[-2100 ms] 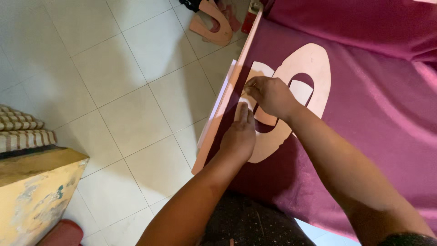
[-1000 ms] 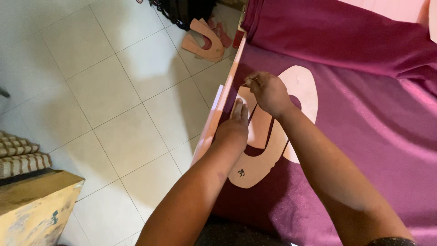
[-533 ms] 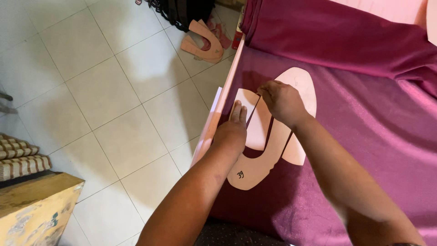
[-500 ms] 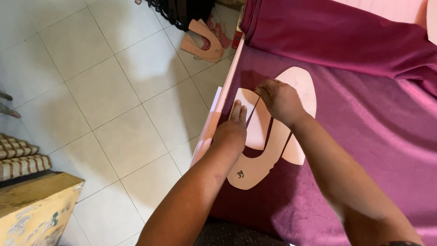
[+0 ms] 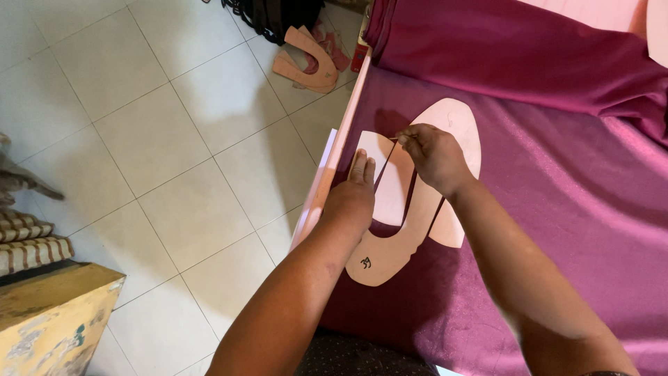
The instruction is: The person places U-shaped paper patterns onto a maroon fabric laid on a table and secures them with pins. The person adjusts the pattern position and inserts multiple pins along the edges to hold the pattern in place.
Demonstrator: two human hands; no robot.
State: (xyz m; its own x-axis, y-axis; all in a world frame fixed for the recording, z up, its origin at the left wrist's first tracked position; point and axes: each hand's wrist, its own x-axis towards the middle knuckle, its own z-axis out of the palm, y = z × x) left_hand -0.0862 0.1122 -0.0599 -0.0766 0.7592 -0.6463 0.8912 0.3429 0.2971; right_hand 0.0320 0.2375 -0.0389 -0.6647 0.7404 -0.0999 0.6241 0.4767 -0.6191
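Head view, only one. Your left hand (image 5: 353,198) lies flat, palm down, fingers straight and together, pressing a pale pink U-shaped card pattern (image 5: 410,209) onto magenta satin cloth (image 5: 557,174). Not gripping, just holding it down near the table's left edge. Your right hand (image 5: 433,154) is pinched shut at thumb and forefinger over the pattern's inner edge, near the top of the U. What's in the pinch is too small to tell; poss. a thin marker, can't confirm.

Pattern: 1 on the cloth under your hands, open end of the U pointing away from you and leftwards, closed curved end nearest you. A small dark handwritten mark sits on that curved end, by your left wrist. A corner of 1 more pale sheet (image 5: 657,28) shows top right, cut off by the frame.

Cloth: 1 spread piece covering the table, plus a bunched fold (image 5: 515,49) of the same colour lying across the far side. Table edge (image 5: 327,188) is a pale pink strip running diagonally, cloth touching it.

Floor (image 5: 160,139): pale square tiles. 2 or so tan U-shaped patterns (image 5: 306,63) stacked there, well apart from you, beside a dark bundle (image 5: 268,14). Lower left: 1 worn yellow wooden box (image 5: 49,320), w/ striped folded fabric (image 5: 28,240) just beside it.
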